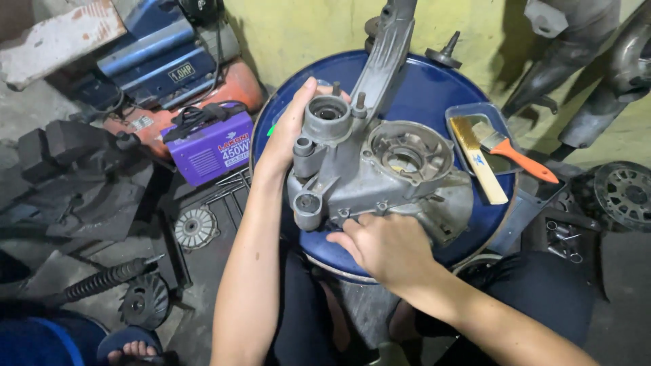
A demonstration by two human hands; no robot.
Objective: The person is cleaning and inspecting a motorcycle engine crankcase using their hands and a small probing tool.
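Far left floor: a purple box-shaped welding unit [211,148] sits beside an orange and blue machine [169,68], with dark metal scraps and a round finned part [195,228] nearer on the concrete.

Near left corner: a coiled black spring [102,280] and another person's sandalled toes [134,350], well apart from the work.

Left hand [288,132]: fingers spread and curled round the far-left side of the engine casing, thumb up by its round upper boss; it grips the metal but wraps only part of it.

Engine casing [380,173]: grey cast metal, lying on top of the blue drum [434,88], which stands between the person's knees. Its long axis runs from the near-left lugs toward the far centre, where a narrow arm [388,51] rises past the drum's far rim.

Right hand [386,247]: palm down on the near edge of the casing, fingers bent toward the left and pressed to the lower rim; whether they hold anything small I cannot tell.

Which hand is nearer: both touch the casing; the right covers the near side, the left the far-left side, so the casing lies between them.

Right of casing: a shallow tray [498,112] holding a paintbrush with an orange handle [519,154] and a paler flat brush [478,159].

Hidden: the casing's underside, the arm's top end, cut off by the frame, and the right fingertips.
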